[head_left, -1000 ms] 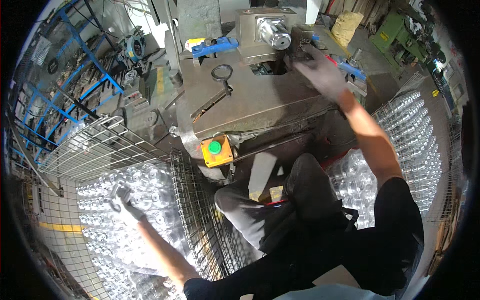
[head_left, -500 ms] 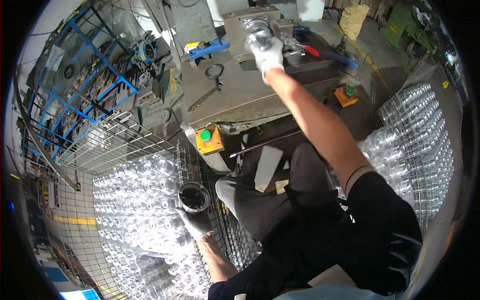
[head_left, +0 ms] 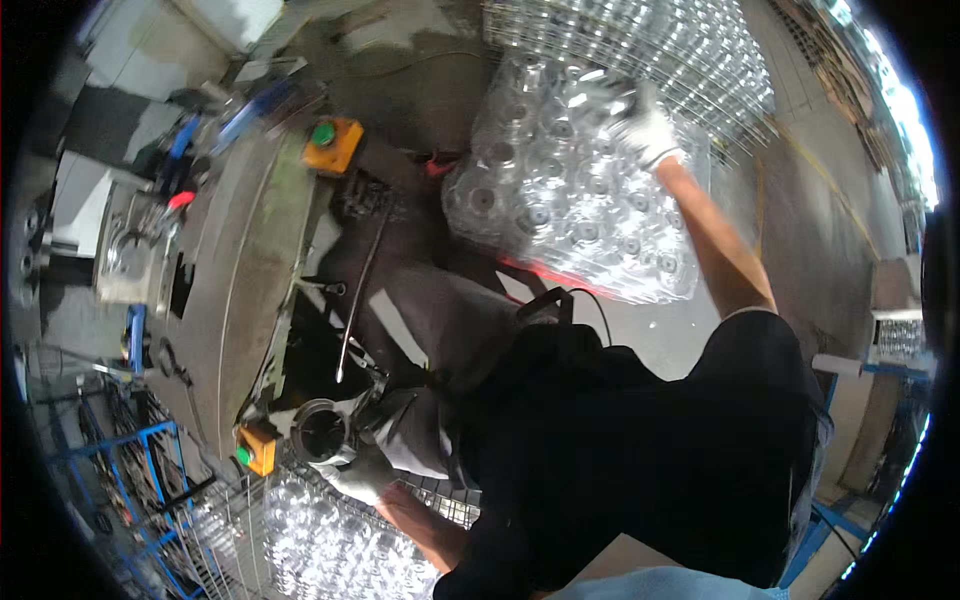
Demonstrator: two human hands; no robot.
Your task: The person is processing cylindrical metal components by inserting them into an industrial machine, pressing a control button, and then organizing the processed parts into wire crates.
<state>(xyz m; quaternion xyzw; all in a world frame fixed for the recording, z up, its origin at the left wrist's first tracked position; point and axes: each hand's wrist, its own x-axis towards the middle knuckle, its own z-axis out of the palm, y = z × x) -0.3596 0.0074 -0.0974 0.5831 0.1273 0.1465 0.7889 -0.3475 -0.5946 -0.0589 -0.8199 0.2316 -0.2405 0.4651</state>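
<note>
My left hand, in a white glove, is closed around a round, cup-like metal part with a dark hollow mouth turned upward. My right hand, also gloved, reaches out at the upper right and is smeared by motion. Its fingers are closed on a shiny round metal part, whose outline is blurred. Beneath that hand lies a layered stack of similar shiny metal parts with clear plastic sheeting over it.
A steel workbench at left carries a metal fixture and two yellow boxes with green buttons. Wire baskets of shiny parts stand at the back and lower left. A metal rod lies slanting by my legs.
My view and body have turned to the right. My right hand has moved from the bench fixture to above the wrapped stack, with a shiny part in it. The left keeps its cup-like part.
</note>
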